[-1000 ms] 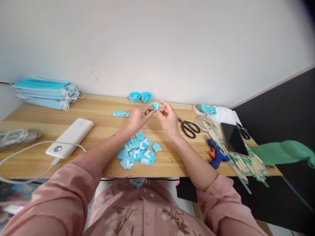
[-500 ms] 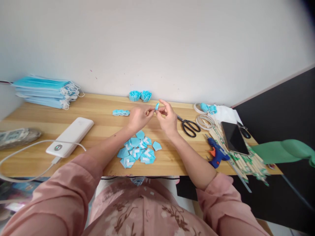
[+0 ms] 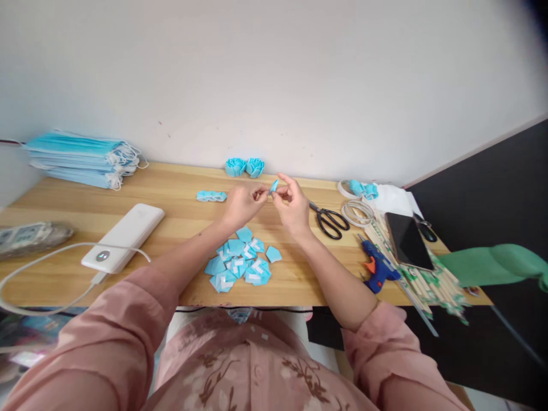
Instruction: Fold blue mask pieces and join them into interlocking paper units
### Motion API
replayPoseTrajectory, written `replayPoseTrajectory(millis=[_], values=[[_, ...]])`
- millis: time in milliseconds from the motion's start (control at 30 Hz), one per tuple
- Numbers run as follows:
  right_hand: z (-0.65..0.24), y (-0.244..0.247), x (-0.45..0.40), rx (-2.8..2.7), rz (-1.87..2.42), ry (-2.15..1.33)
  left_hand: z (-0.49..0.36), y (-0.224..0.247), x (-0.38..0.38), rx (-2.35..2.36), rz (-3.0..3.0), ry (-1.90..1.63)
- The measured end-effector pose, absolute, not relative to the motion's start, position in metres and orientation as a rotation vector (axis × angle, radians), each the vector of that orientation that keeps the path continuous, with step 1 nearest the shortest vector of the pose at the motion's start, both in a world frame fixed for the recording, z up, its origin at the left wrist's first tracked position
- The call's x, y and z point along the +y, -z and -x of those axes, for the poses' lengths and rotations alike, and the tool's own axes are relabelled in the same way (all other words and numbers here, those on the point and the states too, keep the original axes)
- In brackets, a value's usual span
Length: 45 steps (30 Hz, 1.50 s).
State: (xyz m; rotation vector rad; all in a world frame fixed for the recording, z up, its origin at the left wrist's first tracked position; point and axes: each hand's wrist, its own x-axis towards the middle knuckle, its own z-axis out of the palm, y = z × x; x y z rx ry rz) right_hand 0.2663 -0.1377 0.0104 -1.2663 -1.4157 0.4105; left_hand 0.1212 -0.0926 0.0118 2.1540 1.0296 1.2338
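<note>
Between my two hands, above the middle of the wooden table, is a small rolled blue petal [image 3: 273, 186]. My left hand [image 3: 245, 202] pinches its lower left side, while my right hand [image 3: 293, 206] grips it from the right with thumb and fingers, the index finger raised. Below my wrists lies a loose pile of blue petals [image 3: 235, 248], several with white tape strips on them. A row of folded blue pieces [image 3: 211, 196] rests left of my left hand. Two finished blue flowers [image 3: 236, 166] stand by the wall behind my hands.
Black-handled scissors [image 3: 329, 221], a roll of tape [image 3: 358, 213], a blue glue gun [image 3: 377, 266], wooden sticks [image 3: 422, 285] and a phone [image 3: 409, 240] lie to the right. A white power bank [image 3: 124, 237] with a cable and a stack of face masks [image 3: 77, 160] occupy the left.
The rolled petal leans slightly more to the right between my fingers. Both hands keep almost the same place and grip; the whole view has shifted very slightly.
</note>
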Motion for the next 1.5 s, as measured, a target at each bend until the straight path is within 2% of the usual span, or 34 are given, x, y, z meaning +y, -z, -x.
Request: replayPoseTrajectory(millis=[333, 933, 1267, 1367, 1500], values=[[-0.269, -0.008, -0.134, -1.353, 1.254, -0.524, -0.123, -0.013, -0.090, 0.963, -1.813, -1.186], [-0.271, -0.005, -0.131, -1.351, 1.196, -0.557, -0.121, -0.015, -0.090, 0.950, -1.846, -1.179], [-0.294, -0.003, -0.116, -1.201, 1.146, -0.665, -0.114, -0.014, -0.072, 0.963, -1.527, -1.315], [-0.301, 0.000, -0.110, -1.151, 1.145, -0.687, -0.111, -0.034, -0.082, 0.849, -1.522, -1.158], [-0.305, 0.002, -0.109, -1.133, 1.148, -0.732, -0.108, -0.075, -0.129, 0.372, -1.938, -0.431]])
